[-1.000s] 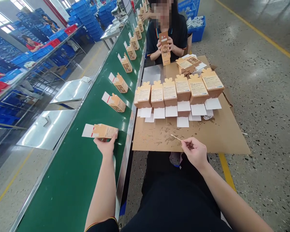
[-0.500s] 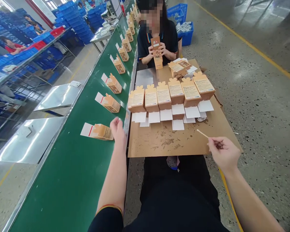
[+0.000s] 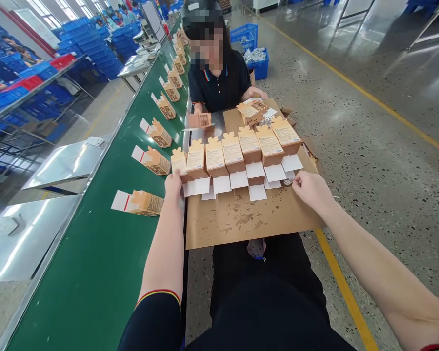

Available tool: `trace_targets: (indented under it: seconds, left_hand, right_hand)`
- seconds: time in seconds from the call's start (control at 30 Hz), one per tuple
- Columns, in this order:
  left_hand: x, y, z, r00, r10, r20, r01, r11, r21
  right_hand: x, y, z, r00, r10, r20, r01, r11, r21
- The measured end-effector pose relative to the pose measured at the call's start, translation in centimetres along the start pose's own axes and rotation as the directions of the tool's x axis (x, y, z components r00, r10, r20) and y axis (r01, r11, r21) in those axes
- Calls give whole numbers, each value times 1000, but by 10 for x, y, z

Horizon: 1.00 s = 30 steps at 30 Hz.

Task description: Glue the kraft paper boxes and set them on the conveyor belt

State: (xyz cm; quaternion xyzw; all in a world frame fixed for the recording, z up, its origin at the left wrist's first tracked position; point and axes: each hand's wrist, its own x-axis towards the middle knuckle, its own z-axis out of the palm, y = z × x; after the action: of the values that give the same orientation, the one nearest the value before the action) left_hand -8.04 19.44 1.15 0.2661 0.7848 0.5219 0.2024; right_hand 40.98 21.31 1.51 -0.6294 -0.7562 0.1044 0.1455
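Note:
A row of several tan cartons (image 3: 234, 153) with white flaps hanging open stands on a brown cardboard sheet (image 3: 241, 219) in front of me. My left hand (image 3: 173, 185) is closed on the leftmost carton (image 3: 178, 162) at the sheet's left edge. My right hand (image 3: 310, 191) rests at the right end of the row, its fingers pinched together by the white flaps (image 3: 291, 163). What it holds is hidden.
A green conveyor belt (image 3: 95, 263) runs along my left and carries a line of cartons, the nearest one (image 3: 141, 202) lying on its side. Across the sheet, another person's hand (image 3: 205, 119) holds a carton. Blue crates (image 3: 258, 68) stand on the floor behind.
My left hand left the carton on the belt and moved right to the leftmost carton in the row. My right hand, holding a thin stick earlier, moved forward to the row's right end.

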Motion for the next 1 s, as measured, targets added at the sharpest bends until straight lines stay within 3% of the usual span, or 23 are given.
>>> trace_targets:
  seconds: [0.13,0.27,0.33,0.4,0.5,0.6,0.67,0.8,0.9,1.0]
  left_hand:
    - [-37,-6,-47,998,-68,-20,66,995,-76]
    - [-111,-24,-98,996,70,54,-43,918,-395]
    - [-150,-33,-108,992,94,84,-44,880,-472]
    - [-181,-40,-102,985,77,155,11,866,-500]
    - [-207,-49,-72,967,16,254,112,870,-481]
    - [-212,-59,-46,976,-20,218,116,891,-439]
    - [-212,-62,-39,981,-15,194,96,904,-417]
    - [-213,-61,-43,972,1,236,93,918,-386]
    - [-215,-59,-45,971,8,238,83,926,-369]
    - [-216,-60,-43,970,3,242,88,928,-362]
  right_hand:
    - [-8,7,-4,998,-5,-55,8,998,64]
    - [-40,17,-15,968,46,-248,24,962,272]
    - [-60,13,-17,940,96,-326,40,921,387]
    - [-78,-2,-13,928,131,-348,64,866,497]
    - [-104,-42,8,961,60,-268,134,749,648]
    - [-127,-85,40,979,-127,-160,204,622,756]
    - [-139,-108,61,973,-197,-123,217,582,784]
    - [-146,-131,87,953,-291,-79,247,599,762]
    - [-142,-135,93,938,-347,-16,252,648,719]
    - [-134,-131,93,951,-308,14,214,694,688]
